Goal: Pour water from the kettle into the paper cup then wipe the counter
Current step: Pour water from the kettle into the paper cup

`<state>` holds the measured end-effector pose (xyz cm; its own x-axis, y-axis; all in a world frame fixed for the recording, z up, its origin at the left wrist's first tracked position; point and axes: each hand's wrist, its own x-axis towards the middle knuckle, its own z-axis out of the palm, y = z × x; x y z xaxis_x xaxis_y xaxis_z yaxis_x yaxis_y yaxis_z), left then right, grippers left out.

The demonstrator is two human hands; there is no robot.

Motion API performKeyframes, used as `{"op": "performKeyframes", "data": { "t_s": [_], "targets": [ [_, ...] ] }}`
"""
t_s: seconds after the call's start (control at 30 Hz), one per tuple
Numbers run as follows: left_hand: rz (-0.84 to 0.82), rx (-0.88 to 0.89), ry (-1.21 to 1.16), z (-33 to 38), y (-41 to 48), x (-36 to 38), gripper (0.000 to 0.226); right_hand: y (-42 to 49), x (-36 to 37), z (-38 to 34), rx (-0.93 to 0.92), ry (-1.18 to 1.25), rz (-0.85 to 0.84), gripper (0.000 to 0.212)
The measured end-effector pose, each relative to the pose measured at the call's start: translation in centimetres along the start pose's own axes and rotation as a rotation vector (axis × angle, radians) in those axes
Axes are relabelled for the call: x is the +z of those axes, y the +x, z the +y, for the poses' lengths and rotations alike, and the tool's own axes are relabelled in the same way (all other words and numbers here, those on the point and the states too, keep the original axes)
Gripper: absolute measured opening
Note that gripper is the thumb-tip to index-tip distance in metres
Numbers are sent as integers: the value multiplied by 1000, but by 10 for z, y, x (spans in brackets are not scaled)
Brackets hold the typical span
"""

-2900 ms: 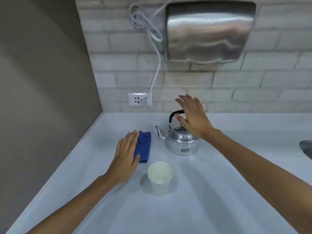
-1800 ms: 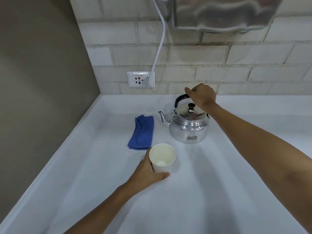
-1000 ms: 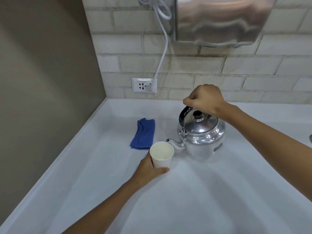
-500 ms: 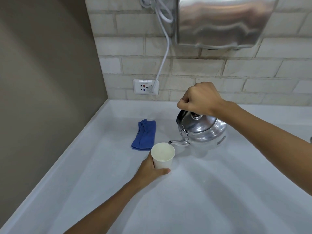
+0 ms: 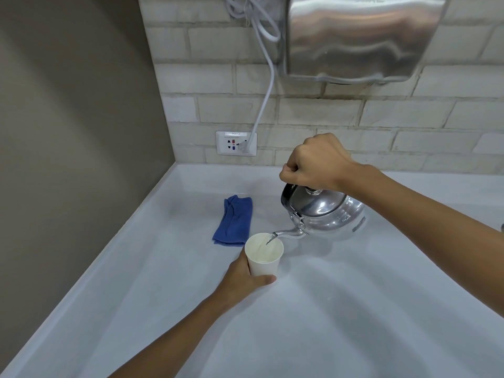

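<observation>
Steel kettle [image 5: 326, 215]: polished metal, lifted off the counter and tipped toward my left, lid on with its dark knob just under my fist; the spout [image 5: 287, 234] points down over the cup's rim.
Right hand [image 5: 316, 162]: closed in a fist around the kettle's handle from above, knuckles up; the handle itself is almost wholly hidden inside my grip.
Water [image 5: 268, 242]: a thin stream leaves the spout tip and falls inside the cup; how full the cup is I cannot tell.
Paper cup [image 5: 264, 255]: white, upright, standing on the counter directly below the spout tip, mouth open to the stream.
Left hand [image 5: 242, 279]: wrapped around the lower part of the cup from my side, thumb across its front near the base, fingers behind and out of sight.
Cloth [image 5: 234, 223]: blue, folded into a long strip, lying flat on the counter just beyond and to the left of the cup, apart from both of my hands.
Counter [image 5: 341, 309]: pale, smooth surface running into a corner where a grey wall meets a brick wall.
Wall socket [image 5: 236, 143]: white plate on the brick wall behind the cloth, with a white cable [image 5: 266, 99] plugged in and running upward.
Metal housing [image 5: 362, 36]: brushed-steel wall unit mounted above the kettle, beside the looped cable.
</observation>
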<state>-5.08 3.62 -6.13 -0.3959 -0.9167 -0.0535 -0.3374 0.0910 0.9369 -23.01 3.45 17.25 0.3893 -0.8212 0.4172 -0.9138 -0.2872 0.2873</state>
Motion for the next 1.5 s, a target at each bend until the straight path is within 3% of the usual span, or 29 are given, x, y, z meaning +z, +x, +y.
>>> {"op": "performKeyframes", "data": {
  "t_s": [1.5],
  "targets": [
    [-18, -1, -57, -3, 0, -1, 79, 4, -20, -6, -108, -110, -15, 40]
  ]
}}
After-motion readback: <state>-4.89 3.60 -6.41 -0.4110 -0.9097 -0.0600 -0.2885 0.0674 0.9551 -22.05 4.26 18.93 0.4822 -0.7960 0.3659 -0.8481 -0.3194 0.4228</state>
